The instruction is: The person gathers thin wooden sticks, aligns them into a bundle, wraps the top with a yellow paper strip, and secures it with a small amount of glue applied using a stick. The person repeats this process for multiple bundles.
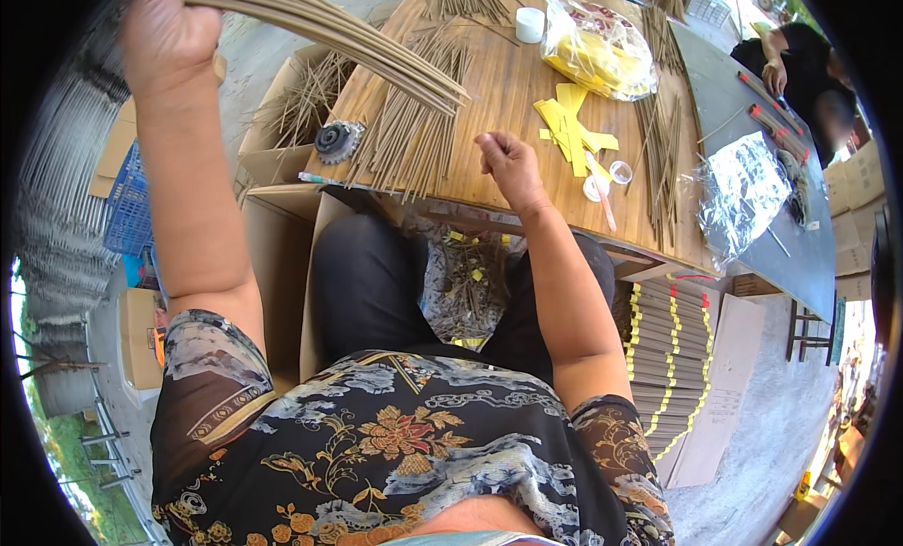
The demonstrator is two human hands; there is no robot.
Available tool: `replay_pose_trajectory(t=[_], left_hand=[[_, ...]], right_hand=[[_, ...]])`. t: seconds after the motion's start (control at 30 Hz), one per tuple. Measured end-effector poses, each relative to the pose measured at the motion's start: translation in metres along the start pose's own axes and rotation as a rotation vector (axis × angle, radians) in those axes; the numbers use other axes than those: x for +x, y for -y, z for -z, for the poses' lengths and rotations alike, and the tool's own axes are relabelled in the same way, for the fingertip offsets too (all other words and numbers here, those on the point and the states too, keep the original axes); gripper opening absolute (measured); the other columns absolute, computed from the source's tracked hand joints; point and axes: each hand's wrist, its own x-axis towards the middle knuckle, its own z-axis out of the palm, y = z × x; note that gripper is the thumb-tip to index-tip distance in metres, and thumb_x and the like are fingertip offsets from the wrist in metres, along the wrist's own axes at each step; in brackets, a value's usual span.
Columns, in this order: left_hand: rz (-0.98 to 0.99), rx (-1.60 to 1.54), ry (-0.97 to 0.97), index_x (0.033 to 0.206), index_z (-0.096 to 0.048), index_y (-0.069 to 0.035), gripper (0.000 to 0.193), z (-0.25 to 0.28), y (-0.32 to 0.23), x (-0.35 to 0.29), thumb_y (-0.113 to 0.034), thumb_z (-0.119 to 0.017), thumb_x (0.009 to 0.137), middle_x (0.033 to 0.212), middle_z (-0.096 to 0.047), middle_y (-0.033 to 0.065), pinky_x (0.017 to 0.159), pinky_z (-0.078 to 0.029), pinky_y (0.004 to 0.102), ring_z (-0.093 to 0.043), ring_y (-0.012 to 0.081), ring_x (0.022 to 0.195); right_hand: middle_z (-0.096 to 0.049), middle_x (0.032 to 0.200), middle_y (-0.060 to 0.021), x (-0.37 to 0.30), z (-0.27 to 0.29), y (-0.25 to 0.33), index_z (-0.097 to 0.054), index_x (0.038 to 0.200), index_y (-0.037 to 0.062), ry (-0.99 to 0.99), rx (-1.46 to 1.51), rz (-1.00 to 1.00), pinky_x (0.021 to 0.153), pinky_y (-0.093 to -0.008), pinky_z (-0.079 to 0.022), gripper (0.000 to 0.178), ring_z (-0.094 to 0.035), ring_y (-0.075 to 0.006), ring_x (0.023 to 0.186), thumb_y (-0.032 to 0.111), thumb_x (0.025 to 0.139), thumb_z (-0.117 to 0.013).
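Raised at the upper left, my left hand [169, 38] is closed round one end of a bundle of thin brown incense sticks [329, 33]. The bundle slants down to the right, and its free ends hang over the table. Beneath it, more loose incense sticks [414, 123] lie spread on the wooden table [508, 85]. My right hand [511, 170] is above the table's near edge with its fingers curled closed; whether anything is inside them is hidden. Just beyond it are yellow paper strips [567, 127], a small round clear lid [621, 173] and a thin pinkish stick-like tool [602, 193].
A dark ridged round object [337, 142] sits at the table's left corner, beside cardboard boxes [282, 123]. Farther back are a white jar [530, 25] and a plastic bag of yellow strips [602, 57]. Yellow-banded bundles [670, 358] stand lower right. Another person [800, 66] works at far right.
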Motion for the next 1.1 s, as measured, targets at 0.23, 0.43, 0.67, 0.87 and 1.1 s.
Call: replay_pose_trajectory(t=[0.23, 0.43, 0.67, 0.87, 1.1], left_hand=[[-0.085, 0.111, -0.034, 0.080, -0.045, 0.000, 0.009, 0.012, 0.013, -0.049, -0.005, -0.052, 0.084, 0.072, -0.044, 0.0049, 0.066, -0.039, 0.0275, -0.042, 0.0153, 0.066], [0.096, -0.147, -0.003, 0.087, -0.046, 0.000, 0.009, 0.055, 0.046, -0.093, -0.007, -0.050, 0.086, 0.071, -0.042, 0.0043, 0.065, -0.037, 0.0257, -0.040, 0.0134, 0.066], [0.203, -0.269, 0.112, 0.089, -0.051, -0.005, 0.010, 0.075, 0.067, -0.123, -0.015, -0.052, 0.087, 0.073, -0.047, 0.0013, 0.061, -0.039, 0.0244, -0.044, 0.0110, 0.066], [0.165, -0.439, 0.084, 0.091, -0.046, -0.003, 0.010, 0.082, 0.059, -0.143, -0.012, -0.049, 0.088, 0.072, -0.043, 0.0024, 0.059, -0.038, 0.0235, -0.042, 0.0118, 0.064], [0.134, -0.486, 0.054, 0.091, -0.044, -0.001, 0.010, 0.086, 0.058, -0.148, -0.011, -0.047, 0.089, 0.072, -0.042, 0.0034, 0.062, -0.038, 0.0250, -0.041, 0.0126, 0.067]], right_hand=[[-0.049, 0.063, -0.0028, -0.007, 0.006, 0.016, -0.050, 0.100, -0.0001, -0.067, 0.215, -0.240, 0.039, -0.0190, -0.028, 0.025, -0.036, -0.0047, 0.045, 0.022, 0.088, -0.049], [-0.049, 0.065, -0.0019, -0.037, 0.012, 0.025, -0.045, 0.110, -0.0008, 0.067, -0.192, -0.269, 0.040, -0.0201, -0.030, 0.028, -0.037, -0.0055, 0.045, 0.016, 0.087, -0.043], [-0.047, 0.055, 0.0005, 0.026, -0.050, 0.084, -0.059, 0.082, 0.0019, 0.436, -0.965, 0.016, 0.049, -0.0257, -0.037, 0.026, -0.045, -0.0094, 0.051, 0.026, 0.086, -0.051], [-0.055, 0.088, -0.0039, 0.063, -0.133, 0.147, -0.053, 0.110, 0.0005, 0.499, -0.014, 0.362, 0.085, -0.0262, -0.043, 0.037, -0.054, -0.0128, 0.088, 0.031, 0.091, -0.046], [-0.060, 0.087, -0.0085, -0.069, -0.092, 0.089, -0.050, 0.109, -0.0013, 0.952, 0.111, -0.355, 0.072, -0.0264, -0.048, 0.040, -0.058, -0.0130, 0.079, 0.025, 0.081, -0.062]])
